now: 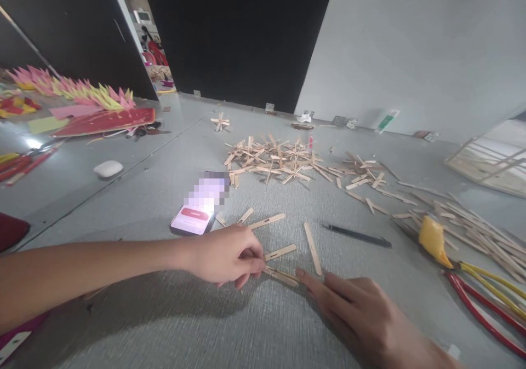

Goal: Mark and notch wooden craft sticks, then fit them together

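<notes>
My left hand (230, 254) pinches a small bundle of flat wooden craft sticks (283, 277) just above the table. My right hand (361, 314) has its fingertips closed on the other end of these sticks, low in the middle of the view. How the sticks are joined is hidden by my left fingers. Close to my left fingertips is a craft stick with a slot (280, 252), and another slotted stick (268, 222) lies behind it. A single loose stick (313, 248) lies between my hands, farther back.
A lit phone (191, 220) lies behind my left wrist. Piles of craft sticks (271, 158) spread across the table (164, 325). A dark pen-like tool (357, 235) and pliers with red and yellow handles (472, 292) are at right. A white case (108, 168) and coloured paper (82, 92) are left.
</notes>
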Demonstrator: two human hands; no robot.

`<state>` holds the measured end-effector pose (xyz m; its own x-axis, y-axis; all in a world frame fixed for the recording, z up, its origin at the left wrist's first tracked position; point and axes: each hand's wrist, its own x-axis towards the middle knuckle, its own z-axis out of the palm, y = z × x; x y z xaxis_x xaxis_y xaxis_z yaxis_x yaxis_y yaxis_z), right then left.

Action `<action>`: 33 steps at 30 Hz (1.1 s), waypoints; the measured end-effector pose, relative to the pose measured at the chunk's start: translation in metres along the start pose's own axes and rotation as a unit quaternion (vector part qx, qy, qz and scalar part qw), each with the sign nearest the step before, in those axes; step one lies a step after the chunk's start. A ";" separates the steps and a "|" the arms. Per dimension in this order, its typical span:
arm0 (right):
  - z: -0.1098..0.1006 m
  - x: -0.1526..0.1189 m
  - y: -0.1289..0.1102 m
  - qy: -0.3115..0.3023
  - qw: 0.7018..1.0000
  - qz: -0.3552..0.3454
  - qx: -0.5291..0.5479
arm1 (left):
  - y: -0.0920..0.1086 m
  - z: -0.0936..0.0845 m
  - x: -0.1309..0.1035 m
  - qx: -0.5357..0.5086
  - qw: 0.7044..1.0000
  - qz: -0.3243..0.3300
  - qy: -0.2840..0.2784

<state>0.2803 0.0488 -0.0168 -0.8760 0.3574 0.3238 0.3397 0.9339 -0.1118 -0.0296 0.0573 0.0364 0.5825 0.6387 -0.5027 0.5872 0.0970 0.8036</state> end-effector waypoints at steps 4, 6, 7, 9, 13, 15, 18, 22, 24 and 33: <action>-0.001 0.002 0.000 -0.008 1.000 0.003 0.005 | -0.001 -0.001 0.000 0.002 1.000 0.000 -0.001; -0.003 0.004 -0.001 -0.007 1.000 -0.001 0.009 | -0.001 -0.001 0.000 0.003 1.000 0.001 -0.002; -0.004 0.004 -0.001 -0.004 1.000 -0.006 0.008 | -0.001 -0.001 0.000 0.004 1.000 0.002 -0.003; -0.004 0.005 -0.001 -0.003 1.000 -0.016 0.004 | 0.000 -0.001 -0.001 0.005 1.000 0.005 -0.006; -0.003 0.007 -0.004 -0.014 0.999 -0.027 -0.012 | 0.002 0.001 -0.003 0.013 1.000 0.015 -0.007; -0.005 0.011 -0.007 -0.027 0.999 -0.017 0.001 | 0.002 0.002 -0.005 0.019 1.000 0.020 -0.003; -0.013 0.019 -0.015 -0.063 0.991 0.066 0.100 | 0.001 0.004 -0.006 0.027 0.999 0.031 0.009; -0.027 0.025 -0.023 -0.062 0.975 0.154 0.145 | -0.001 0.010 -0.006 0.036 0.998 0.057 0.019; -0.031 0.022 -0.026 -0.065 0.985 0.132 0.095 | -0.001 0.014 -0.005 0.043 0.996 0.076 0.030; -0.024 0.018 -0.050 -0.044 0.975 0.012 -0.215 | 0.000 0.024 -0.006 0.079 0.985 0.132 0.079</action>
<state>0.2560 0.0085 0.0172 -0.8856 0.3967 0.2416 0.4563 0.8404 0.2926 -0.0199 0.0348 0.0318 0.6386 0.7384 -0.2167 0.5144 -0.2001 0.8339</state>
